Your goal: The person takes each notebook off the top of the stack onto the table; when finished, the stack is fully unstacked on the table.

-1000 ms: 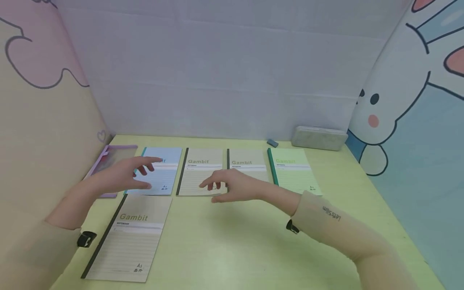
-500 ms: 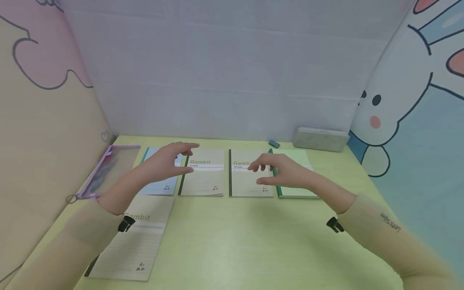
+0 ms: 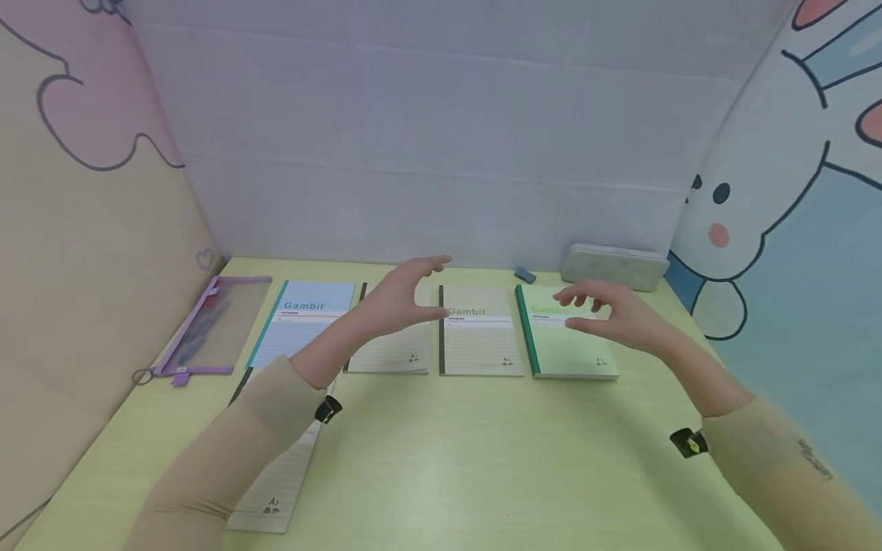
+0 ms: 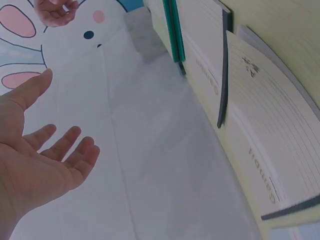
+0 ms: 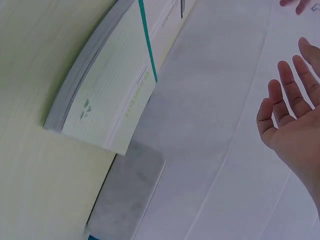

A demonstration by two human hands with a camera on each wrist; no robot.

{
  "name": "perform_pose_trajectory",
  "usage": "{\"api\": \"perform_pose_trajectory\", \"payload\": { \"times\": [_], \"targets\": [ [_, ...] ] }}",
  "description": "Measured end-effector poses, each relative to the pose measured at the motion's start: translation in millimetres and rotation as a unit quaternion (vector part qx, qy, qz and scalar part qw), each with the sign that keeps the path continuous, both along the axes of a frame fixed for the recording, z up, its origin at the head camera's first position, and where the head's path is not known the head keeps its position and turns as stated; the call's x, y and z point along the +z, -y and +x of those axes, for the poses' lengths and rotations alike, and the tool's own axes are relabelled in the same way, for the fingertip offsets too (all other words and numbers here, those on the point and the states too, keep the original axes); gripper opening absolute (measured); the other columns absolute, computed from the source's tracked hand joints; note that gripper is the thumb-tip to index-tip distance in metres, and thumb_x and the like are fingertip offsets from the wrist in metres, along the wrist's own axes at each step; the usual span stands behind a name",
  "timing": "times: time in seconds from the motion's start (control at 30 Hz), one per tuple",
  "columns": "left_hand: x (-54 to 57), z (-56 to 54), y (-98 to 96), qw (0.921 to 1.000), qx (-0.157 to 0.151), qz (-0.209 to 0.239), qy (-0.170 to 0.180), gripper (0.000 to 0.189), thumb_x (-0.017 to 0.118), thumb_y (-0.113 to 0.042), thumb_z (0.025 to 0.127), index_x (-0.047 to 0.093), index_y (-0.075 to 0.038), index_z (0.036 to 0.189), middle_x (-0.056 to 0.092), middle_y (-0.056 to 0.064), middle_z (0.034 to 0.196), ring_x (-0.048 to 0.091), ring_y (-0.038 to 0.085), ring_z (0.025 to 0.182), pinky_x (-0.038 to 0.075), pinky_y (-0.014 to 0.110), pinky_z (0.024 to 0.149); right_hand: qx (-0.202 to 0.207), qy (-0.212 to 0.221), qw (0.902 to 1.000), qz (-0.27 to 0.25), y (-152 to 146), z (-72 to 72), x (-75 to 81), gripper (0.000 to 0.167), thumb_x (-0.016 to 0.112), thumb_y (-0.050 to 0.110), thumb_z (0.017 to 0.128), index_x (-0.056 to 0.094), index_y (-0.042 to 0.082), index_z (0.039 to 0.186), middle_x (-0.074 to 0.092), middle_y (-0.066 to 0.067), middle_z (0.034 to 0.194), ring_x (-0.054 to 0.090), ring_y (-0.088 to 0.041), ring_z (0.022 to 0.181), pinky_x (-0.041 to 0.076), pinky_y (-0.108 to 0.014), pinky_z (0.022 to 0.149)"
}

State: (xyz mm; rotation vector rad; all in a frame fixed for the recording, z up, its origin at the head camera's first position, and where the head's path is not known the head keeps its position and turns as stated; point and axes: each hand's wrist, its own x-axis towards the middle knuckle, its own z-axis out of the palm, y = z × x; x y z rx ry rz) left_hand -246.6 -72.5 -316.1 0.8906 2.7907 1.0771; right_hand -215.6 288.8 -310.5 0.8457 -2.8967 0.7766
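Note:
My left hand (image 3: 398, 301) hovers over the row of notebooks with nothing in its grasp, fingers parted from the thumb. Partly behind it lies a beige notebook (image 3: 393, 352); another beige notebook (image 3: 481, 337) is just right of its fingertips. Above the green notebook (image 3: 568, 348) is my right hand (image 3: 616, 317), also holding nothing, its fingers loosely bent. In the right wrist view the green notebook (image 5: 110, 90) looks thick. A blue notebook (image 3: 303, 329) lies at the row's left end. Below it, a beige notebook (image 3: 282, 482) is partly hidden by my left forearm.
A mesh pouch (image 3: 217, 325) with purple edging lies at the far left. Near the back wall sit a small dark grey block (image 3: 525, 275) and a grey case (image 3: 613, 265). Printed cloth walls enclose the table (image 3: 482, 459) at the back and sides.
Both hands have moved rightward above the notebooks, the left from the blue one, the right from the beige ones to the green one. The notebooks stay in place.

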Motion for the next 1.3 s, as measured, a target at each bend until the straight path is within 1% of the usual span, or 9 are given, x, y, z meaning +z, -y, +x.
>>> {"api": "perform_pose_trajectory", "payload": {
  "times": [0.13, 0.27, 0.37, 0.43, 0.6, 0.83, 1.0, 1.17, 1.3],
  "targets": [
    [-6.1, -6.4, -22.6, 0.9994, 0.002, 0.029, 0.018, 0.082, 0.075, -0.032, 0.081, 0.028, -0.025, 0.149, 0.039, 0.001, 0.147, 0.037, 0.023, 0.134, 0.036, 0.043, 0.106, -0.033, 0.006, 0.9994, -0.005, -22, -4.3, -7.1, 0.036, 0.066, 0.026, 0.089, 0.058, 0.018, 0.123, 0.061, -0.002, 0.117, 0.046, -0.008, 0.1, 0.042, -0.029, 0.083],
    [-17.9, -13.5, -48.1, 0.9988, -0.003, 0.038, 0.031, 0.084, 0.075, -0.033, 0.08, 0.028, -0.024, 0.149, 0.037, 0.001, 0.148, 0.036, 0.023, 0.135, 0.036, 0.041, 0.107, -0.059, 0.012, 0.9981, -0.011, -40, -9.9, -13.6, 0.04, 0.065, 0.025, 0.09, 0.056, 0.017, 0.128, 0.06, -0.005, 0.119, 0.044, -0.006, 0.102, 0.042, -0.033, 0.084],
    [-29.8, -18.0, -67.7, 0.9986, -0.014, 0.029, 0.041, 0.085, 0.076, -0.033, 0.08, 0.028, -0.022, 0.149, 0.038, 0.002, 0.148, 0.035, 0.022, 0.135, 0.034, 0.041, 0.108, -0.07, 0.018, 0.9973, -0.017, -51, -15.7, -20.9, 0.043, 0.064, 0.024, 0.091, 0.054, 0.014, 0.131, 0.058, -0.009, 0.121, 0.045, -0.013, 0.105, 0.043, -0.039, 0.084],
    [-38.2, -20.1, -79.8, 0.9983, -0.023, 0.019, 0.05, 0.087, 0.076, -0.034, 0.079, 0.027, -0.021, 0.149, 0.037, 0.003, 0.149, 0.035, 0.022, 0.136, 0.033, 0.041, 0.109, -0.075, 0.021, 0.9968, -0.019, -57, -20.0, -27.3, 0.044, 0.064, 0.024, 0.091, 0.053, 0.011, 0.132, 0.057, -0.012, 0.123, 0.047, -0.02, 0.107, 0.044, -0.044, 0.084],
    [-59.1, -25.3, -104.9, 0.9969, -0.039, -0.008, 0.068, 0.09, 0.077, -0.036, 0.078, 0.025, -0.019, 0.15, 0.032, 0.002, 0.152, 0.033, 0.021, 0.138, 0.031, 0.037, 0.111, -0.095, 0.036, 0.9946, -0.024, -67, -31.4, -48.5, 0.048, 0.064, 0.027, 0.091, 0.05, 0.007, 0.133, 0.053, -0.017, 0.128, 0.048, -0.034, 0.111, 0.044, -0.051, 0.086],
    [-82.9, -33.0, -131.3, 0.9936, -0.045, -0.015, 0.103, 0.096, 0.078, -0.034, 0.077, 0.02, -0.018, 0.151, 0.025, 0.003, 0.155, 0.025, 0.022, 0.142, 0.025, 0.037, 0.113, -0.106, 0.072, 0.9911, -0.035, -75, -46.0, -75.9, 0.059, 0.065, 0.031, 0.09, 0.044, 0.007, 0.139, 0.043, -0.02, 0.139, 0.044, -0.039, 0.119, 0.041, -0.058, 0.093],
    [-98.0, -38.1, -146.6, 0.9906, -0.047, -0.027, 0.126, 0.098, 0.079, -0.035, 0.076, 0.018, -0.019, 0.152, 0.024, 0.002, 0.156, 0.024, 0.021, 0.142, 0.025, 0.036, 0.113, -0.113, 0.111, 0.9868, -0.034, -80, -55.0, -91.8, 0.065, 0.064, 0.033, 0.09, 0.038, 0.006, 0.143, 0.032, -0.022, 0.147, 0.034, -0.044, 0.127, 0.034, -0.062, 0.098],
    [-105.8, -39.2, -158.1, 0.9869, -0.047, -0.048, 0.147, 0.098, 0.078, -0.035, 0.077, 0.017, -0.018, 0.152, 0.026, 0.003, 0.155, 0.027, 0.02, 0.141, 0.028, 0.033, 0.112, -0.122, 0.156, 0.98, -0.021, -82, -62.7, -105.8, 0.074, 0.068, 0.036, 0.086, 0.035, 0.005, 0.144, 0.024, -0.026, 0.15, 0.028, -0.048, 0.131, 0.029, -0.063, 0.101],
    [-107.7, -37.7, -166.0, 0.9857, -0.044, -0.059, 0.151, 0.096, 0.076, -0.038, 0.078, 0.018, -0.016, 0.152, 0.032, 0.005, 0.152, 0.033, 0.021, 0.138, 0.032, 0.033, 0.11, -0.126, 0.16, 0.979, -0.009, -83, -65.0, -112.4, 0.078, 0.072, 0.036, 0.083, 0.035, 0.002, 0.143, 0.024, -0.028, 0.149, 0.025, -0.05, 0.132, 0.027, -0.062, 0.103]
  ]
}}
